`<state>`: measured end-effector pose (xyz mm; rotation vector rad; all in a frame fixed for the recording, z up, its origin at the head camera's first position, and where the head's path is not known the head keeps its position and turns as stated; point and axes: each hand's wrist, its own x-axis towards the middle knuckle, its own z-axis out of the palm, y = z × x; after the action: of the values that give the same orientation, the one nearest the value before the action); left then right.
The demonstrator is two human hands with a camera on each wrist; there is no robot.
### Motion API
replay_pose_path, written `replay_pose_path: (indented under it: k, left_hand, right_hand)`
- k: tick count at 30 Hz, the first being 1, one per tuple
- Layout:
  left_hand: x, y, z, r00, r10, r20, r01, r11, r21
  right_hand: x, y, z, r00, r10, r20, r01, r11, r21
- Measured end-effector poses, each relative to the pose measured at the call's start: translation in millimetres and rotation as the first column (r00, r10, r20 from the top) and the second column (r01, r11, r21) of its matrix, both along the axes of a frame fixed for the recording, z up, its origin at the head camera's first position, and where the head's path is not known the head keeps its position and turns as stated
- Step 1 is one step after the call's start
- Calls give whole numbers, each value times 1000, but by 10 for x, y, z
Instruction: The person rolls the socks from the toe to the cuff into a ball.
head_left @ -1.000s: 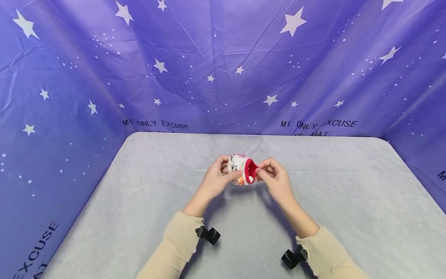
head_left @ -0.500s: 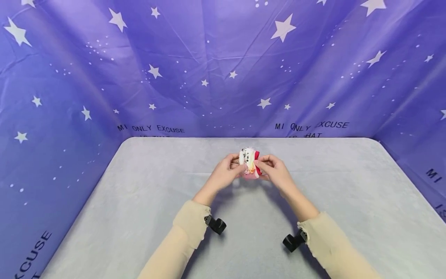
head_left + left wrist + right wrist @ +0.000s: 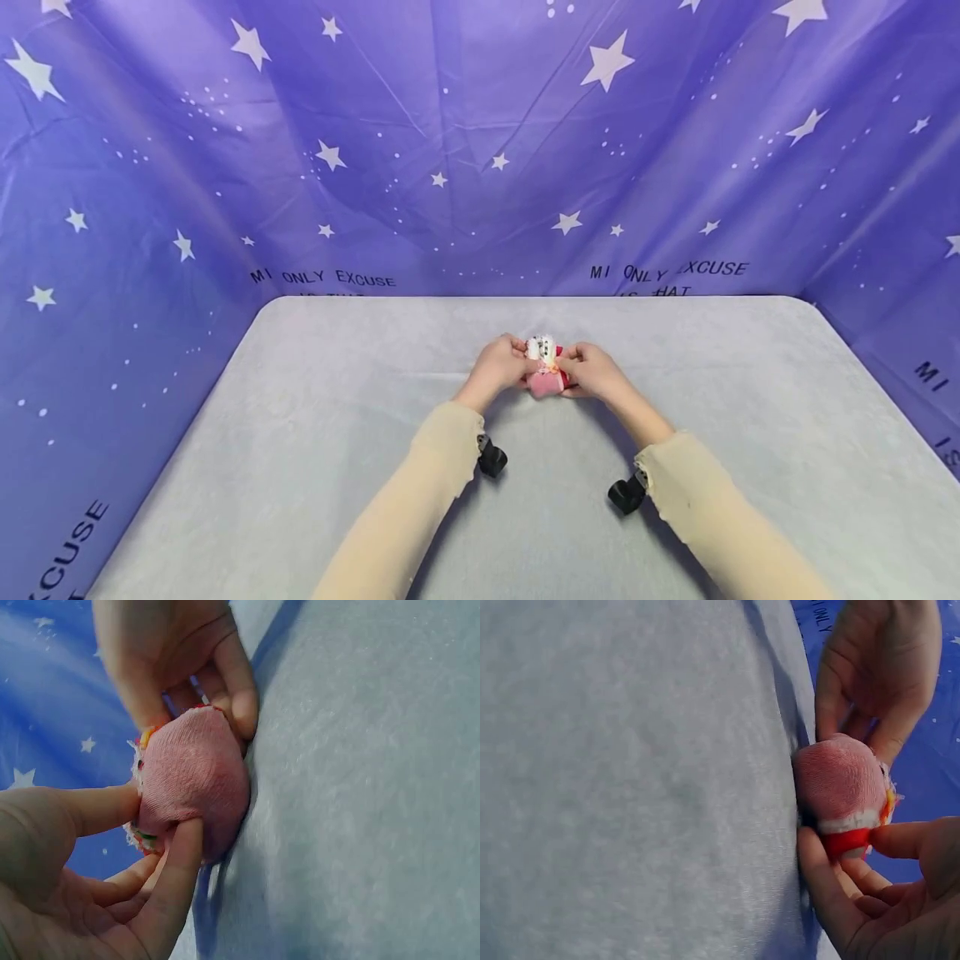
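A small balled-up sock [image 3: 546, 379], pink with a white patterned top and a red cuff, sits low over the grey table [image 3: 300, 433] at its middle. My left hand [image 3: 501, 365] pinches its left side and my right hand [image 3: 594, 372] pinches its right side. In the left wrist view the pink sock [image 3: 193, 776] is squeezed between my left fingers [image 3: 176, 859] and thumb, with my right hand [image 3: 176, 660] gripping its far end. In the right wrist view the sock [image 3: 838, 776] shows its red cuff by my right fingers [image 3: 821, 889]; my left hand [image 3: 877, 667] holds the far side.
Purple star-printed cloth [image 3: 480, 142] walls in the table at the back and both sides. Black wrist camera mounts [image 3: 491, 458] [image 3: 626, 493] hang under my beige sleeves. Bare grey table surface stretches left, right and in front of my hands.
Both hands have come closer together and lowered the sock to the table. The red cuff, held open a second ago, is now folded over and the bundle is tighter.
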<state>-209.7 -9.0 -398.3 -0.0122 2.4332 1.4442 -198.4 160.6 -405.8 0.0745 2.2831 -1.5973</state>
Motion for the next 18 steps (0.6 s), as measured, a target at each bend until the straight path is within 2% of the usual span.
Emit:
replay_pose_path:
  k: [2,4,7,11,15,18]
  left_hand:
    - [3,-6,-6,999,-11,-46,8,997,-70]
    - [14,-43,-19,996,-25,-85,17,996,-91]
    - [13,-140,-23,994,-30,-108,29,999,-15]
    - [-11,-304,-36,997,-13,-74,24,989,145]
    - [-22,-512,-90,997,24,-73,-7,973,230]
    - [-13,-678,-115,995,40,-93,-14,965,260]
  right_hand:
    - [-12,11,-6,1000,4,-10,-4,1000,22]
    - [-19,34,-7,1000,5,-5,-4,1000,22]
    - [-28,95,9,1000,6,12,-6,1000,-20]
    - [-26,213,35,1000,13,13,-12,998,-57]
    - [-3,340,56,1000,11,-17,-13,997,-75]
    - [23,446,72,999,7,-37,-10,996,-86]
